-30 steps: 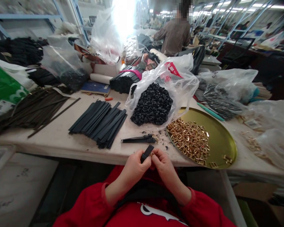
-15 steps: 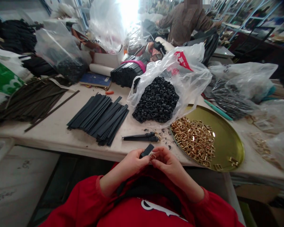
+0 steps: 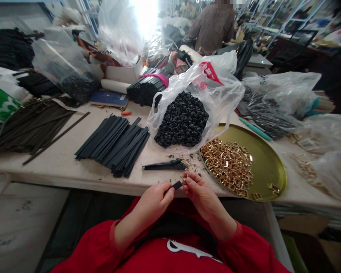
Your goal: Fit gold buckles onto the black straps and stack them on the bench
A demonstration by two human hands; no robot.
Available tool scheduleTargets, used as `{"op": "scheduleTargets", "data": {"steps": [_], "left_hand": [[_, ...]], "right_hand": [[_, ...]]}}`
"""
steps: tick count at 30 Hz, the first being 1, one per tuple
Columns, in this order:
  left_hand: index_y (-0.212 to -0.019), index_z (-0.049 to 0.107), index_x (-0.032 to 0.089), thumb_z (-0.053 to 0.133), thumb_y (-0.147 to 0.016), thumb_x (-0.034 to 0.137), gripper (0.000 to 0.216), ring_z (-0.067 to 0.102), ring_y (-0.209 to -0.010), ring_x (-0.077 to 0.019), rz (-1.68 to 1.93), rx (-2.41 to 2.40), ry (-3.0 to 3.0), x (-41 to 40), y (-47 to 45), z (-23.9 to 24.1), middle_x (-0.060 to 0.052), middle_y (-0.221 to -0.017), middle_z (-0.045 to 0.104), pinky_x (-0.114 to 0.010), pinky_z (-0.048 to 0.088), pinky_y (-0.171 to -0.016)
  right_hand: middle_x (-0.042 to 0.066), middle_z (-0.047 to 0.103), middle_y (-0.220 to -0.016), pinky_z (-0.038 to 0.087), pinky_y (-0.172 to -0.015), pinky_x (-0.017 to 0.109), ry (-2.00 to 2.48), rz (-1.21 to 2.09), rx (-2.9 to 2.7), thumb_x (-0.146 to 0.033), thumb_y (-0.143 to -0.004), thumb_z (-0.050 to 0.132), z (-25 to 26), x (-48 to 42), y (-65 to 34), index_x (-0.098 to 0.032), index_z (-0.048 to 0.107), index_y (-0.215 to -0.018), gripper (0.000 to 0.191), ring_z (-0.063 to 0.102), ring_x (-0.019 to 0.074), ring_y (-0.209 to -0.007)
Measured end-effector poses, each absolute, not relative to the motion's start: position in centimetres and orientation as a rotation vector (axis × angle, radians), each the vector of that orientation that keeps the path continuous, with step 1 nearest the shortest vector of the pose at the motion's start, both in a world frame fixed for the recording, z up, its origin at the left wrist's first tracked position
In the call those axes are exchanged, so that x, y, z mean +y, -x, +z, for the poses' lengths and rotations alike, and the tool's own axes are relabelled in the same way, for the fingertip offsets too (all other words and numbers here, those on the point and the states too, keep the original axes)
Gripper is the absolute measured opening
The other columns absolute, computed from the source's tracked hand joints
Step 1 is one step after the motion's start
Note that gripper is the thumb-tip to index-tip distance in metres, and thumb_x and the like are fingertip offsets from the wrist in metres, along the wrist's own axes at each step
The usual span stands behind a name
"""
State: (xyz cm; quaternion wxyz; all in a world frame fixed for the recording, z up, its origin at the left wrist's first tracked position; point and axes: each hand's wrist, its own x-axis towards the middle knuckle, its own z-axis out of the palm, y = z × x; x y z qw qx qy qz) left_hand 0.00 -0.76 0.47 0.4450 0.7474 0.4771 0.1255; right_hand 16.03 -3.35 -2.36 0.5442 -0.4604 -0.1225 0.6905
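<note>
Hands at near edge of tabletop (image 3: 74, 170), just in front of red-sleeved torso. Left hand (image 3: 153, 201) grip clamped on short black strap piece (image 3: 176, 185), pinched between thumb and forefinger, free end tilted up and to the right. Right hand (image 3: 200, 193) fingertips closed together just beside that end, touching or nearly touching it; small gold glint at fingertips, too small to tell what. Strap piece thus held above tabletop edge, between both hands. Directly beyond hands: 1 finished-looking black strap with fittings (image 3: 165, 165) lying flat, dark scraps scattered around it. To the right: round gold tray (image 3: 269, 167) holding heap of gold buckles (image 3: 227, 167). Behind: open clear plastic bag (image 3: 224, 94) spilling black loops (image 3: 183, 121). To the left: stack of flat black strips (image 3: 115, 144), then spread of brown strips (image 3: 34, 125) farther left. Another person in brown top (image 3: 213, 26) at far bench, well apart.
</note>
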Motion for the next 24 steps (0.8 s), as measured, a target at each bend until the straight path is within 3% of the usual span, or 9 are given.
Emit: {"op": "scheduleTargets", "data": {"steps": [6, 9, 12, 20, 24], "left_hand": [[-0.064, 0.048, 0.018, 0.035, -0.085, 0.034, 0.03, 0.047, -0.053, -0.0121, 0.354, 1.178, -1.613, -1.0, -0.1, -0.4, 0.002, -0.056, 0.051, -0.023, 0.032, -0.052], [-0.069, 0.049, 0.017, 0.033, -0.085, 0.038, 0.03, 0.04, -0.044, -0.0096, 0.35, 1.153, -1.389, -1.3, -0.3, -0.7, 0.004, -0.053, 0.046, -0.021, 0.029, -0.044], [-0.075, 0.053, 0.015, 0.035, -0.085, 0.04, 0.032, 0.04, -0.047, -0.0094, 0.384, 1.099, -1.379, -1.5, -0.3, -0.3, 0.004, -0.056, 0.046, -0.02, 0.03, -0.045], [-0.076, 0.059, 0.016, 0.035, -0.086, 0.031, 0.03, 0.046, -0.059, -0.0119, 0.379, 1.068, -1.741, -2.0, 0.1, 1.0, 0.001, -0.064, 0.054, -0.021, 0.033, -0.055], [-0.08, 0.06, 0.017, 0.033, -0.087, 0.031, 0.032, 0.051, -0.065, -0.0141, 0.362, 1.06, -1.804, -1.9, 0.2, 0.9, 0.0, -0.07, 0.059, -0.022, 0.035, -0.059]], "right_hand": [[-0.002, 0.062, -0.068, 0.041, -0.053, 0.019, 1.188, 1.48, -0.489, -0.037, -0.066, 0.073, -2.3, -3.7, -16.0, -0.017, 0.058, -0.072, 0.026, 0.052, 0.0071, -0.056], [-0.003, 0.058, -0.062, 0.04, -0.054, 0.021, 1.254, 1.385, -0.689, -0.04, -0.069, 0.069, -1.9, -4.0, -15.9, -0.017, 0.056, -0.068, 0.027, 0.048, 0.0074, -0.053], [-0.004, 0.055, -0.058, 0.038, -0.051, 0.022, 1.292, 1.372, -0.778, -0.044, -0.069, 0.067, -1.6, -4.3, -15.7, -0.018, 0.052, -0.067, 0.03, 0.046, 0.0081, -0.05], [-0.008, 0.052, -0.057, 0.034, -0.046, 0.016, 1.065, 1.654, -0.446, -0.03, -0.065, 0.072, -1.6, -4.7, -15.9, -0.021, 0.053, -0.091, 0.034, 0.042, 0.0046, -0.046], [-0.006, 0.052, -0.055, 0.034, -0.045, 0.015, 0.989, 1.777, -0.429, -0.029, -0.066, 0.072, -1.5, -4.9, -16.0, -0.018, 0.06, -0.09, 0.03, 0.043, 0.004, -0.047]]}}
